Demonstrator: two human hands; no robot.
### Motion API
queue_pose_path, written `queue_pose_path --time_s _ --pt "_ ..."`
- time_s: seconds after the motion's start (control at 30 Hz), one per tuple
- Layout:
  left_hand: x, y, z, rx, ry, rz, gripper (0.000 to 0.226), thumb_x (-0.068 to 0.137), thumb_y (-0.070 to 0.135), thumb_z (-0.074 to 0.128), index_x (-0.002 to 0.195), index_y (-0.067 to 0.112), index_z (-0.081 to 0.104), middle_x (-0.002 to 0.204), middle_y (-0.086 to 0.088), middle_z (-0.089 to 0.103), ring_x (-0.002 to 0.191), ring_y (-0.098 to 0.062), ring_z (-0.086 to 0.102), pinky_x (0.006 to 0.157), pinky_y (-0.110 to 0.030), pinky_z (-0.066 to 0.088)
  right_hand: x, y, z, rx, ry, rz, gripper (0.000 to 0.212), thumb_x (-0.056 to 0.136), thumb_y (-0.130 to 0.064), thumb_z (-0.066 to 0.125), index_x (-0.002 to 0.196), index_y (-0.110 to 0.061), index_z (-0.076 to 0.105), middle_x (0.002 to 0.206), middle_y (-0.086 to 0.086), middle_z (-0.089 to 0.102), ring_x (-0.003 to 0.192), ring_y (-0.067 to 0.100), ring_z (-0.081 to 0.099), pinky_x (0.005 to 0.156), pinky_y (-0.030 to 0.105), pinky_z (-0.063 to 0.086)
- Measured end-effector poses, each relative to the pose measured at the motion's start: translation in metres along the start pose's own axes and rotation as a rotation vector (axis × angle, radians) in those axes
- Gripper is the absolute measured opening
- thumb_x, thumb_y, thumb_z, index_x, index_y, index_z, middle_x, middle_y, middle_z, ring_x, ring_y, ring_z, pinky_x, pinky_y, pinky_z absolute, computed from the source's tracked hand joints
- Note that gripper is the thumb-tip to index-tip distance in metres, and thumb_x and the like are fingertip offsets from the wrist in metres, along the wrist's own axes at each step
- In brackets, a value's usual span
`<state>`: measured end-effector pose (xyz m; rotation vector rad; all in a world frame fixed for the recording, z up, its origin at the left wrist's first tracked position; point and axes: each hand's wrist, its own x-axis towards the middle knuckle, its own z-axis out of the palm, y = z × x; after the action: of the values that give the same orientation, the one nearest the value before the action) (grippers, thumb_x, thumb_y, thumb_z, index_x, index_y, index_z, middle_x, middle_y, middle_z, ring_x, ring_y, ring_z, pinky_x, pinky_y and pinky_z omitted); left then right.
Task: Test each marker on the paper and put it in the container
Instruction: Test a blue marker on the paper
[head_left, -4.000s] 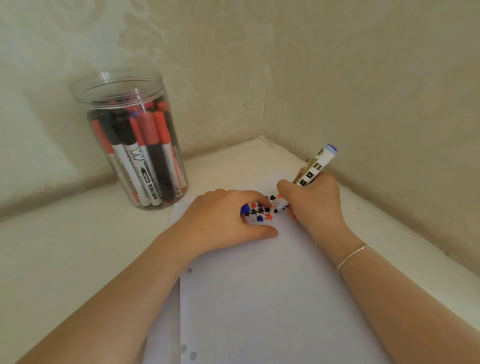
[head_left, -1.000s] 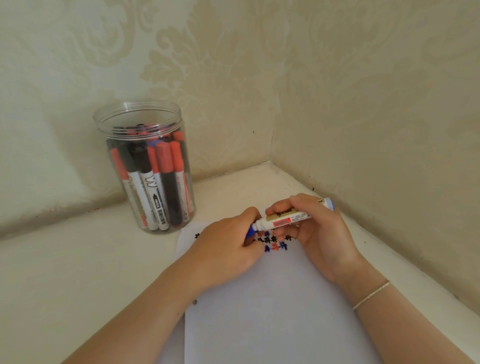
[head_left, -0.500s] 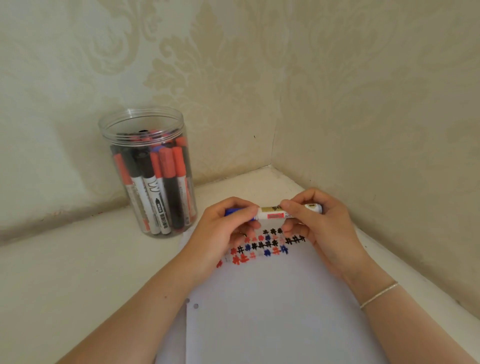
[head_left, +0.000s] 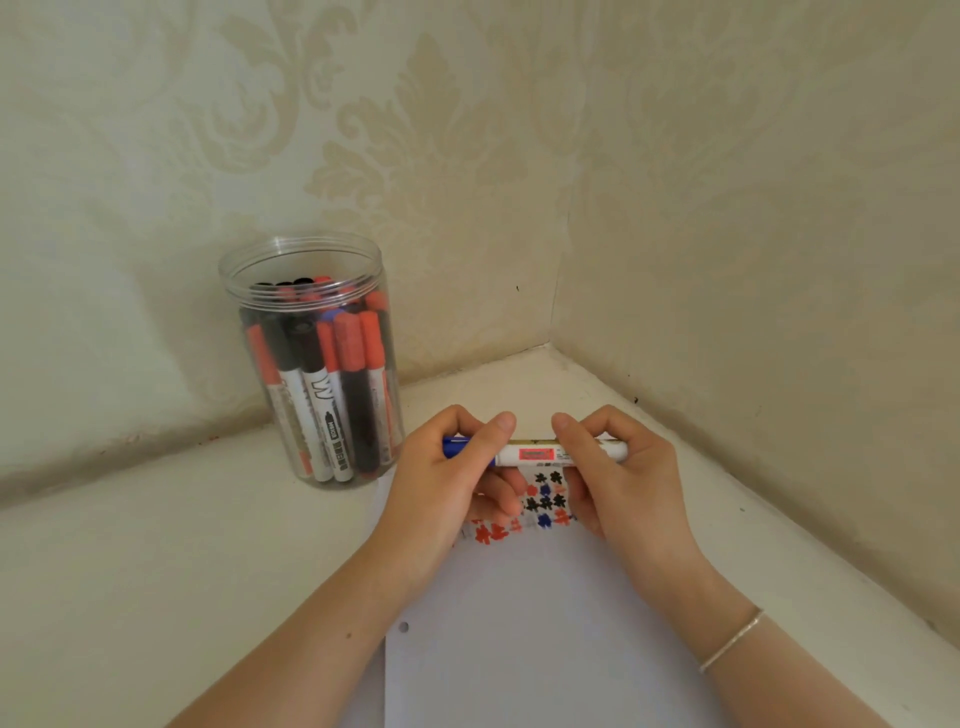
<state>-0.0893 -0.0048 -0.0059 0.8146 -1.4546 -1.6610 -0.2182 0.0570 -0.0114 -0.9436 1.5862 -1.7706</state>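
two hands on one marker (head_left: 540, 453) right now, held level just above the top of the paper (head_left: 519, 623). the left hand (head_left: 447, 483) has its fingers curled round the blue cap end, thumb on top, and the right hand (head_left: 618, 478) pinches the white barrel near the other end. looks to me like the cap is getting pressed home, which is why both hands grip it from opposite ends and keep it horizontal. can't tell if the cap is fully seated, the left fingers cover the joint.

under the hands the paper has rows of little black, red and blue test marks, so i'd guess this one's had its test. the jar (head_left: 311, 358) stands upright off to the left, near the wall, lid off, already packed with red and black markers standing on end. mouth is open and close by, so dropping this one in should be a short reach for the left hand.
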Motion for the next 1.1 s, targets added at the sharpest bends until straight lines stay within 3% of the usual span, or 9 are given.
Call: queue_pose_path --time_s 0.2,0.3,0.4,0.47,0.67,0.83,0.97,1.03,1.1 --pt "0.002 -0.001 -0.003 0.010 -0.034 -0.035 0.021 0.092 0.019 0.059 0.082 0.005 0.046 0.063 -0.015 0.065 0.045 -0.019 0.057 0.047 -0.025 0.049 0.001 0.001 -0.002 0.002 -0.019 0.021 0.034 0.089 -0.024 0.063 0.064 -0.007 0.046 0.042 0.004 0.043 0.034 0.013 0.031 0.036 0.019 0.026" --pt "0.003 0.005 -0.003 0.034 -0.079 -0.060 0.011 0.092 0.008 0.059 0.091 0.004 0.049 0.072 -0.018 0.068 0.057 -0.023 0.065 0.058 -0.031 0.056 0.004 0.004 -0.006 0.027 -0.033 0.087 0.033 0.088 -0.028 0.063 0.065 -0.009 0.049 0.048 0.008 0.048 0.035 0.017 0.035 0.038 0.022 0.027" --pt "-0.001 0.019 -0.004 0.086 -0.086 -0.022 0.018 0.089 0.005 0.062 0.100 0.004 0.048 0.083 -0.016 0.071 0.070 -0.020 0.070 0.066 -0.030 0.058 0.007 -0.007 -0.012 0.169 -0.136 0.179 0.022 0.087 -0.026 0.062 0.072 -0.009 0.058 0.059 0.010 0.053 0.043 0.019 0.041 0.042 0.026 0.034" --pt "-0.001 0.038 -0.004 0.057 -0.032 0.066 0.021 0.087 0.004 0.064 0.100 0.004 0.048 0.085 -0.015 0.069 0.070 -0.018 0.070 0.062 -0.026 0.057 0.012 -0.028 -0.014 0.211 -0.261 0.189 0.013 0.081 -0.019 0.063 0.085 -0.006 0.063 0.069 0.011 0.058 0.051 0.018 0.048 0.048 0.026 0.040" --pt "0.007 0.116 -0.019 0.205 0.154 0.574 0.030 0.089 0.004 0.062 0.111 0.019 0.048 0.096 -0.008 0.065 0.079 -0.012 0.072 0.058 -0.024 0.056 0.040 -0.112 0.018 0.178 -0.444 -0.027 0.025 0.076 -0.008 0.068 0.101 -0.008 0.067 0.089 0.010 0.072 0.072 0.018 0.067 0.070 0.026 0.055" --pt "0.028 0.174 -0.055 0.403 0.238 0.692 0.042 0.095 0.011 0.053 0.130 0.026 0.036 0.102 -0.007 0.068 0.077 -0.014 0.069 0.062 -0.023 0.052 0.060 -0.157 0.075 -0.141 -0.491 -0.223 0.013 0.081 -0.008 0.071 0.092 -0.014 0.067 0.093 0.013 0.074 0.078 0.020 0.065 0.081 0.032 0.053" --pt "0.043 0.198 -0.078 0.661 0.239 0.690 0.046 0.094 0.013 0.051 0.136 0.029 0.038 0.098 -0.003 0.068 0.079 -0.017 0.067 0.069 -0.030 0.056 0.067 -0.167 0.121 -0.475 -0.497 -0.358 0.011 0.081 -0.018 0.071 0.086 -0.010 0.066 0.079 0.005 0.067 0.071 0.017 0.053 0.073 0.032 0.046" --pt "0.043 0.205 -0.085 0.819 0.196 0.720 0.048 0.094 0.015 0.053 0.135 0.036 0.041 0.098 0.002 0.066 0.078 -0.015 0.066 0.074 -0.033 0.056 0.072 -0.171 0.136 -0.525 -0.476 -0.369 0.014 0.080 -0.019 0.071 0.083 -0.007 0.063 0.073 0.004 0.057 0.066 0.016 0.051 0.065 0.028 0.041" --pt "0.044 0.205 -0.090 0.915 0.159 0.743 0.050 0.094 0.017 0.055 0.136 0.040 0.041 0.096 0.008 0.063 0.078 -0.010 0.067 0.075 -0.029 0.055 0.078 -0.173 0.144 -0.502 -0.482 -0.361 0.014 0.081 -0.013 0.069 0.091 -0.007 0.062 0.075 0.007 0.060 0.062 0.016 0.056 0.059 0.025 0.046"
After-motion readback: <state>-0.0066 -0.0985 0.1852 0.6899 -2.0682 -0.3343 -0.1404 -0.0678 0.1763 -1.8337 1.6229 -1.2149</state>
